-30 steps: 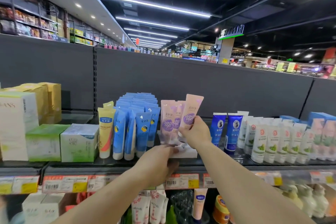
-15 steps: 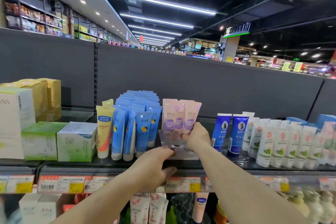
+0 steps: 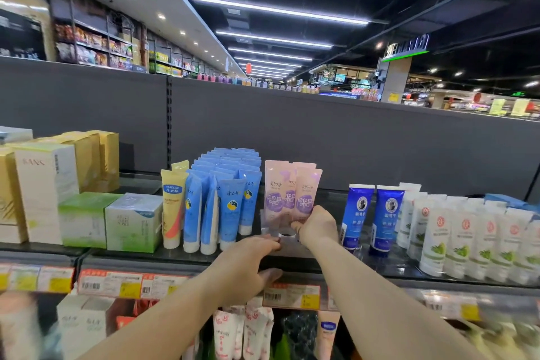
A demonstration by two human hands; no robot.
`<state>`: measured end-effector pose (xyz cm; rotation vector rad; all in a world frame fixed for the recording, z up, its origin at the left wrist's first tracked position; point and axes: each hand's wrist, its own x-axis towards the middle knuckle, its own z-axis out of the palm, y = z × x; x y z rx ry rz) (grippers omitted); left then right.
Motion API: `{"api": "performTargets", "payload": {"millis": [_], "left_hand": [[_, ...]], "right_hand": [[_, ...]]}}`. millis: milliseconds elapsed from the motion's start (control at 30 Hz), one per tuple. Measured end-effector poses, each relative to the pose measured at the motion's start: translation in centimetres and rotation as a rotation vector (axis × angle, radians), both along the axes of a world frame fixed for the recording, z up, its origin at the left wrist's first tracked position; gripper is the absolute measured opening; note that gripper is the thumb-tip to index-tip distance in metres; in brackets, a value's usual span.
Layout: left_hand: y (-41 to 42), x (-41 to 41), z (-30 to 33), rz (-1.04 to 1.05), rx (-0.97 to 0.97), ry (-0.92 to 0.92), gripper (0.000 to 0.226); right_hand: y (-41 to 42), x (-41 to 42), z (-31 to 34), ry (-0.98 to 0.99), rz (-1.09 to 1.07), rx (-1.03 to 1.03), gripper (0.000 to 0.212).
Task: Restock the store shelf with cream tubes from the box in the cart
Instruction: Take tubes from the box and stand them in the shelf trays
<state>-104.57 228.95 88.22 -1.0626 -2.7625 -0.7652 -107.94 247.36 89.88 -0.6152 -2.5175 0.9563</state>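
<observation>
Reads "VASELINE" on blue label of yellow tube (image 3: 173,204). "美加净" across top of pink tubes (image 3: 287,193). "RANK"-like lettering on white box (image 3: 43,184), not certain. Barcodes on price tags (image 3: 111,283) along shelf edge, digits too blurred. Overhead sign (image 3: 407,44) illegible.

Two bare forearms, no sleeves, left hand (image 3: 248,266), right hand (image 3: 317,226)
</observation>
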Motion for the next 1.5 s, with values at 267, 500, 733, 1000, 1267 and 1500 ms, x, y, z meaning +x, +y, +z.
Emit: {"api": "performTargets", "payload": {"millis": [267,500,733,1000,1267,1500], "left_hand": [[1.0,1.4,0.0,0.097,0.106,-0.014,0.05],[-4.9,4.3,-2.1,0.198,0.204,0.079,0.046],[-24.3,9.7,-4.5,0.429,-0.034,0.241,0.057],[-55.3,20.6,-9.3,0.971,-0.377,-0.095,0.07],[-72.2,27.7,-11.8,1.281,-0.434,-0.301,0.074],[-80.3,24.7,-15.1,1.382,-0.423,-0.432,0.072]], "right_hand": [[-0.7,1.7,0.7,0.012,0.115,-0.001,0.035],[-5.7,8.0,1.4,0.112,0.22,0.102,0.035],[-25.6,12.9,-2.7,-0.002,0.538,0.205,0.058],[-58.1,18.8,-9.5,-0.086,0.911,0.457,0.067],[-78.2,21.7,-12.9,-0.186,1.194,0.554,0.072],[-87.4,17.8,-15.7,-0.269,1.316,0.563,0.073]]}}
